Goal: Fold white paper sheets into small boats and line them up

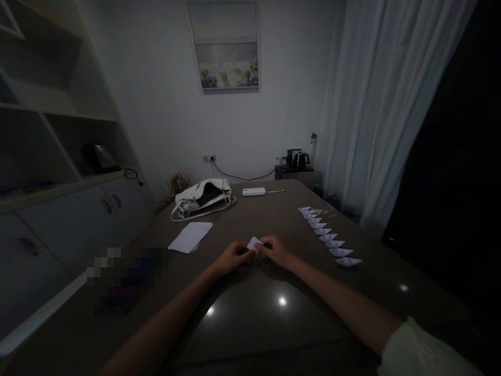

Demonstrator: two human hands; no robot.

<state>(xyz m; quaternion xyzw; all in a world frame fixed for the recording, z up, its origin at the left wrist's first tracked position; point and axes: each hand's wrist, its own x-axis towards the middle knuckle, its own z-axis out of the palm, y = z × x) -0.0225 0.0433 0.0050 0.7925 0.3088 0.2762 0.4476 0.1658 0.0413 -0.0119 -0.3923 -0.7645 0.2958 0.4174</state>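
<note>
Between my two hands, over the middle of the table, is a small folded piece of white paper (254, 243) with a pointed top. My left hand (235, 257) pinches its left side, and my right hand (277, 250) grips its right side with the thumb on its face. Off to the right stands a slanting row of several folded paper boats (333, 244). A stack of white paper sheets (190, 237) lies to the left, beyond my left forearm.
A white handbag (203, 197) sits at the table's far left. Near the far edge lies a white power bank (254, 191) with a short cable. Small scraps (323, 211) lie by the boats' far end. Behind the brown table (250, 324), kettles (299, 160) stand on a low cabinet.
</note>
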